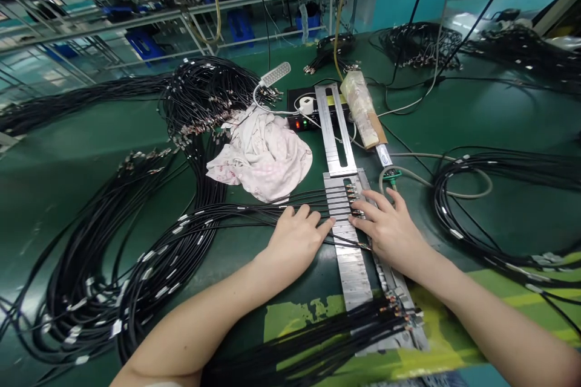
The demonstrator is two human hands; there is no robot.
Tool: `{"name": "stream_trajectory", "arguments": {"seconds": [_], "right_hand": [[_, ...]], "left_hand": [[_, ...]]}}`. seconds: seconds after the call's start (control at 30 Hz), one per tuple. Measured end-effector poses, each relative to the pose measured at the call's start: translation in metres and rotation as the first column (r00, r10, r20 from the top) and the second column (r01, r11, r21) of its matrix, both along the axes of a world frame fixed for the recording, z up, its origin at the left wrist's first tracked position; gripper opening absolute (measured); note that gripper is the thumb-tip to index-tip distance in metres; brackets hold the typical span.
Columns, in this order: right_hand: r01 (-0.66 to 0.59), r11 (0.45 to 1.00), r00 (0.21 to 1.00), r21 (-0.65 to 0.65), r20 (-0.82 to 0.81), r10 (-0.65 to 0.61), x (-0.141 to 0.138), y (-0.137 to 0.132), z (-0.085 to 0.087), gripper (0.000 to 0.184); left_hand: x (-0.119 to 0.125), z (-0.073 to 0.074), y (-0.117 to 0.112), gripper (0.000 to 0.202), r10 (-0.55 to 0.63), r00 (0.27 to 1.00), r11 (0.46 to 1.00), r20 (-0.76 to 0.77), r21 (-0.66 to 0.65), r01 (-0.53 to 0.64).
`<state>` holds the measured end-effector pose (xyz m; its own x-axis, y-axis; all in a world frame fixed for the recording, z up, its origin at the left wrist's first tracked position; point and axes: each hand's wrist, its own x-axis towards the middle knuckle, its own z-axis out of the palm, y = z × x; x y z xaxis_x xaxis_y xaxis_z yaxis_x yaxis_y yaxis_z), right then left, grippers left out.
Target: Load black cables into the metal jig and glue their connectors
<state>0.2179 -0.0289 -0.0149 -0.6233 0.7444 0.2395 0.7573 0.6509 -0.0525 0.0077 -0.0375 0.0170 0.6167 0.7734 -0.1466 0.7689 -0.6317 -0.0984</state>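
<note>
My left hand (297,236) lies flat, fingers spread, on a row of thin black cables (254,213) where they enter a slotted metal fixture (347,227) on the green table. My right hand (390,227) rests on the fixture's right side, fingers stretched over the cables' metal connector ends (354,196). Neither hand grips anything. A second group of black cables with connectors (354,320) lies across the fixture's near end, between my forearms.
A crumpled white cloth (261,154) lies left of a long metal bar (336,130). A wrapped tool (363,109), a black box with lit indicators (302,121) and a small lamp (275,74) sit behind. Large cable coils (127,242) (499,205) spread on both sides; shelving stands beyond.
</note>
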Motion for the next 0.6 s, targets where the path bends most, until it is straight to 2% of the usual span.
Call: {"name": "stream_trajectory", "arguments": {"seconds": [0.17,0.33,0.47,0.6], "right_hand": [[-0.006,1.0,0.998,-0.005,-0.061,0.006,0.003,0.0,-0.006,0.038],[-0.027,0.999,0.933,0.029,-0.357,0.036,0.023,0.005,-0.013,0.045],[0.009,0.998,0.876,0.059,-0.481,0.021,0.031,0.007,-0.004,0.045],[0.004,0.998,0.859,0.066,-0.511,0.031,0.032,0.006,0.003,0.042]], "left_hand": [[0.007,-0.003,-0.003,0.025,-0.071,0.997,0.992,0.028,0.103,0.068],[0.008,-0.005,-0.001,0.021,-0.186,0.982,0.973,0.042,0.147,0.178],[0.004,-0.005,0.003,0.02,-0.148,0.988,0.981,0.03,0.13,0.143],[-0.002,0.001,0.006,0.02,-0.129,0.984,0.989,0.121,0.093,0.118]]}}
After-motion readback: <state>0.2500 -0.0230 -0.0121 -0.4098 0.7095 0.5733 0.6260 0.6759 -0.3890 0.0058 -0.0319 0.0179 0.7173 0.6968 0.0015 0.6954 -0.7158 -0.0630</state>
